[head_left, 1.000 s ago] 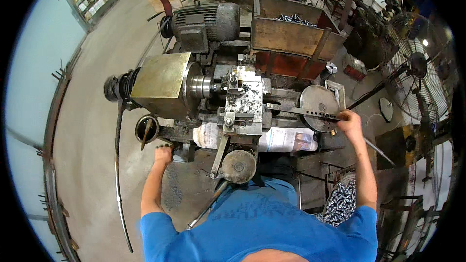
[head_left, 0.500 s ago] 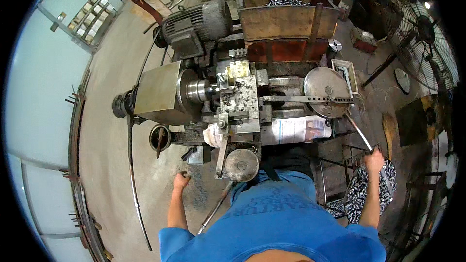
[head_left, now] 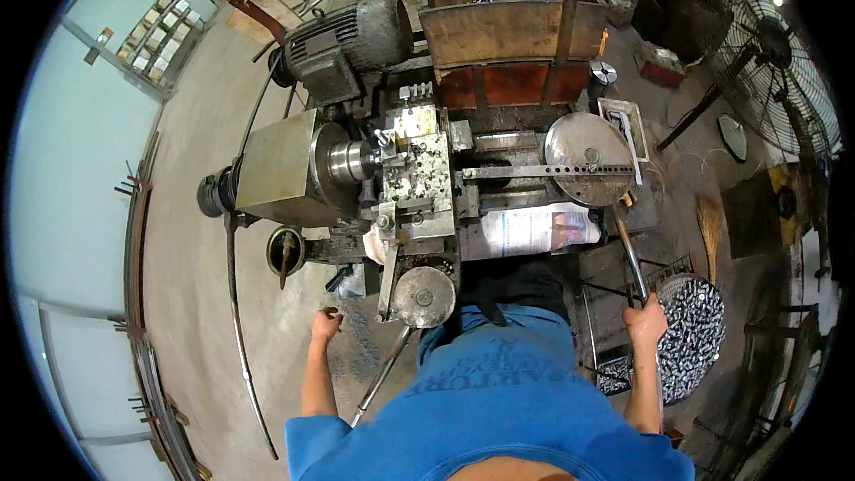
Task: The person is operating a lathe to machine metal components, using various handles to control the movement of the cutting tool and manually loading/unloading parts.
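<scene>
Newly swung inward, the lever [head_left: 633,258] beside the larger disc [head_left: 583,141] is gripped by the fingers of the right hand [head_left: 646,319]. Whether the left hand [head_left: 327,323] is closed cannot be told. Parts [head_left: 690,338] are already heaped; what is left is unclear.

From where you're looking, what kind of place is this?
Probably a metalworking shop: there's a lathe-like machine, a big motor and a heap of small shiny metal pieces.

A blue T-shirt [head_left: 445,414] with short sleeves [head_left: 316,441], a round neckline [head_left: 503,451] and darker, faded lettering [head_left: 508,359] tops dark trousers [head_left: 527,289]
</scene>
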A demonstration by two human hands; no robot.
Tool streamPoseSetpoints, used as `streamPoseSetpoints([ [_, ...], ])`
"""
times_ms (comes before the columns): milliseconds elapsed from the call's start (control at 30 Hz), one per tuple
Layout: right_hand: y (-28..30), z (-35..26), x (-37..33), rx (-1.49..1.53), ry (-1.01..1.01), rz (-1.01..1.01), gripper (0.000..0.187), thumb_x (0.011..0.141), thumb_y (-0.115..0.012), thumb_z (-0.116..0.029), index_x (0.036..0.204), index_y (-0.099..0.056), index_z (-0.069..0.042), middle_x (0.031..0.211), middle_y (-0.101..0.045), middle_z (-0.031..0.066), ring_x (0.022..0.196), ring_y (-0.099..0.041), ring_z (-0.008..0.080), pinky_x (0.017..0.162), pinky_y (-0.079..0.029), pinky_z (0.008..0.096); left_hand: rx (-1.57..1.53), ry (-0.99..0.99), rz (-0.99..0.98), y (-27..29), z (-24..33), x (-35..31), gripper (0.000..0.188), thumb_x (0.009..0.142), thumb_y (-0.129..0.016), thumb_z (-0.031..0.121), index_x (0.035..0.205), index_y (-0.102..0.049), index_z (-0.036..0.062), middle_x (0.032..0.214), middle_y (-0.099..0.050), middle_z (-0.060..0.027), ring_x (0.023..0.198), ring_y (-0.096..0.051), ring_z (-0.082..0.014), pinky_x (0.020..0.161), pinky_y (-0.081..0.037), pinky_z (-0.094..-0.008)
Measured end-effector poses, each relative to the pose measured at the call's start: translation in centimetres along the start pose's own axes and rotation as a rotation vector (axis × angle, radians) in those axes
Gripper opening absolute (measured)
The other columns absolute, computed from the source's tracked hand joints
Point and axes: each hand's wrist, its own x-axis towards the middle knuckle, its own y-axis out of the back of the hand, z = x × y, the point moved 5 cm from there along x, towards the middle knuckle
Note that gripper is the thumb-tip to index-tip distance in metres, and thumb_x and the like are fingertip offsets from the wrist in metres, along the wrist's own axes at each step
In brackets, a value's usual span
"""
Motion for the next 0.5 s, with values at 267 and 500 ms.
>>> streamPoseSetpoints([
  [267, 0.4, 3.8, 9.1, -0.242, 0.098, 0.191, 0.038, 0.064, -0.059, -0.027, 0.097, -0.06, -0.009, 0.08, -0.063, 0.0169, 0.074, -0.061, 0.0359, 0.066, -0.049, 0.0458, 0.083, -0.037, 0.109, 3.9, 0.5, 1.3, 0.043, 0.073, -0.065, 0.019, 0.11, -0.058, -0.0027, 0.082, -0.065, -0.0185, 0.067, -0.065, -0.0258, 0.062, -0.051, -0.0347],
  [500, 4.5, -1.2, 21.1, -0.277, 0.033, 0.334, 0.058, 0.066, -0.06, -0.023, 0.12, -0.049, -0.007, 0.11, -0.055, 0.0152, 0.109, -0.048, 0.0319, 0.1, -0.03, 0.0473, 0.604, -0.287, 0.249, 4.3, 8.2, 3.9, 0.046, 0.075, -0.065, 0.033, 0.112, -0.058, 0.008, 0.095, -0.064, -0.017, 0.086, -0.061, -0.0346, 0.074, -0.049, -0.042],
])
